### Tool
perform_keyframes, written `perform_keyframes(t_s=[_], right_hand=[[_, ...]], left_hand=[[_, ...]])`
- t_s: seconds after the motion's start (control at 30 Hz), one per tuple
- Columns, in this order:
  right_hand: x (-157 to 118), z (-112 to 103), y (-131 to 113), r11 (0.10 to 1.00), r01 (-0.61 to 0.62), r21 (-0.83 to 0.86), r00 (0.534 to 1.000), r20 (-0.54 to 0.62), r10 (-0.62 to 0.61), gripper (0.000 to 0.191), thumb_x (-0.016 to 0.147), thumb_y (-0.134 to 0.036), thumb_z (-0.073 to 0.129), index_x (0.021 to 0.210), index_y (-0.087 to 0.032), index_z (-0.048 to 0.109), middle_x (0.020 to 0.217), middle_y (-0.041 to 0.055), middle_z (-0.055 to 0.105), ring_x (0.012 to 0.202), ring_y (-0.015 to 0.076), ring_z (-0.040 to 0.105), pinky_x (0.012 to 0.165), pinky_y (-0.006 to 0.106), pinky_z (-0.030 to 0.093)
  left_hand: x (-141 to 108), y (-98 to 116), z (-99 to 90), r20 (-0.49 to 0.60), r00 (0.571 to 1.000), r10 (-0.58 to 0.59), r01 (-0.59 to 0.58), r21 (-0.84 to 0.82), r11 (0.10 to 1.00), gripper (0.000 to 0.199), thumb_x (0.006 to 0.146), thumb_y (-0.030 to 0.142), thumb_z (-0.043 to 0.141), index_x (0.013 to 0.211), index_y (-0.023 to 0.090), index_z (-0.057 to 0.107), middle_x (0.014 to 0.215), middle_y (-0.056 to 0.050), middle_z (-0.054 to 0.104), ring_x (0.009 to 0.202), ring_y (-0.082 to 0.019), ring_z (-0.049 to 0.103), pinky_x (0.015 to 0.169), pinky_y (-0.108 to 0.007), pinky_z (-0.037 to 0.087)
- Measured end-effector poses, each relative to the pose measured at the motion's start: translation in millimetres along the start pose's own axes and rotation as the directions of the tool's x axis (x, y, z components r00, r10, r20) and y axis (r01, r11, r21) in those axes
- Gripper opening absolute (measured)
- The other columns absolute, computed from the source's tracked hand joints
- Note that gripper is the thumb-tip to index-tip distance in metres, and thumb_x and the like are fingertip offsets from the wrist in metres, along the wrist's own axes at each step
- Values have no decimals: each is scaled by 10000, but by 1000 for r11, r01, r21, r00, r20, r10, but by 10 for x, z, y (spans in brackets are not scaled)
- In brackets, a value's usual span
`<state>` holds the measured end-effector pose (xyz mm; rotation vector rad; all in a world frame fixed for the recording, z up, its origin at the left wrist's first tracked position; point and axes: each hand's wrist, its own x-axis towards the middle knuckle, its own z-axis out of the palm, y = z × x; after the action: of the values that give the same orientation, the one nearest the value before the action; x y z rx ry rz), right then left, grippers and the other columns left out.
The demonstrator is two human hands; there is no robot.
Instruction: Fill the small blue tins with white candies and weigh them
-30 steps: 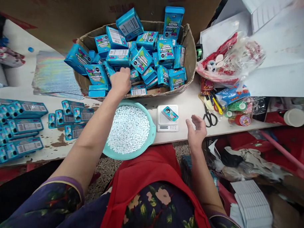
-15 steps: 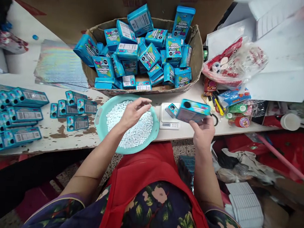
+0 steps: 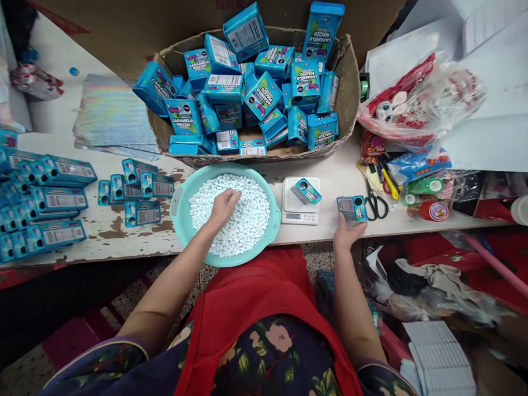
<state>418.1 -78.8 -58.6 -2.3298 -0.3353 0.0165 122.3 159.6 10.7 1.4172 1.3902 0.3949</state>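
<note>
A teal colander (image 3: 175,218) full of small white candies (image 3: 250,220) stands at the table's front edge. My left hand (image 3: 224,208) is in the candies, its fingers closed together; whatever they hold is too small to make out. On the table right of the scale, my right hand (image 3: 349,229) grips a small blue box (image 3: 351,208), its thumb at the near side. Between the hands a white kitchen scale (image 3: 300,218) carries another blue box (image 3: 306,191), lying tilted.
Behind the colander, a cardboard box (image 3: 354,97) holds many blue boxes. More blue boxes (image 3: 65,200) stand in rows at the left. Black scissors (image 3: 377,208), a yellow cutter (image 3: 390,180) and a bagged plush toy (image 3: 390,110) lie at the right.
My left hand has lowered into the candies and its fingers have closed. My right hand has brought its blue box down to the table, right of the scale.
</note>
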Motion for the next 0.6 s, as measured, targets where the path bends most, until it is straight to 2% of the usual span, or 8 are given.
perform_keyframes(t_s=[0.03,0.1,0.17,0.23,0.37,0.47,0.5,0.6], right_hand=[[-80,-42,-71,1000,7,-21,998,-56,-9,790,730,-625,611,1284,-119,363,1285,229,431,1289,388,372,1068,641,273],[-261,-99,-282,997,78,-30,984,-160,-82,855,725,-588,661,1356,-138,300,1369,238,348,1336,374,329,1085,610,288],[-402,-73,-551,969,246,19,961,-136,-241,890,705,-543,718,1382,-157,289,1385,222,353,1331,343,358,1054,558,373],[-443,43,-828,932,341,123,940,-17,-342,886,669,-520,765,1358,-154,345,1367,209,405,1315,327,397,1035,520,412],[-308,241,-1305,923,226,312,917,250,-310,542,738,-511,710,1120,-155,566,1080,110,622,1012,247,609,906,440,508],[-316,103,-1630,884,301,357,882,248,-400,409,757,-457,723,1040,-181,620,964,54,654,899,206,627,836,387,524],[-369,17,-1739,853,370,368,849,240,-472,387,758,-426,735,1047,-193,626,973,50,659,910,205,627,839,382,521],[-636,-196,-2041,746,503,436,691,315,-651,330,772,-364,746,1048,-220,637,971,48,676,900,203,637,817,367,528]], left_hand=[[13,24,-54,10,994,-113,111,-271,956,274,830,349,576,643,182,466,569,24,450,472,-90,423,466,-198,326],[20,68,-126,130,937,-325,327,-659,678,265,853,355,541,672,179,462,564,25,451,429,-70,403,401,-171,292],[5,102,-143,282,859,-428,463,-786,409,259,899,335,484,698,173,466,567,12,474,418,-62,422,367,-148,277],[-21,121,-117,371,824,-427,517,-802,301,280,941,318,436,709,167,472,551,17,466,380,-47,385,342,-139,255],[-93,213,-76,353,853,-385,492,-791,364,292,923,333,525,692,160,477,514,40,440,343,-31,349,325,-138,238],[-229,474,-122,304,907,-292,409,-801,436,314,853,368,643,675,163,487,463,69,377,327,-28,324,315,-145,205],[-296,602,-139,277,933,-230,354,-819,451,330,837,392,663,670,165,491,451,77,354,323,-26,308,316,-149,197],[-511,998,-136,120,992,-41,125,-867,483,383,813,454,678,639,169,492,443,77,341,336,-24,298,331,-158,207]])
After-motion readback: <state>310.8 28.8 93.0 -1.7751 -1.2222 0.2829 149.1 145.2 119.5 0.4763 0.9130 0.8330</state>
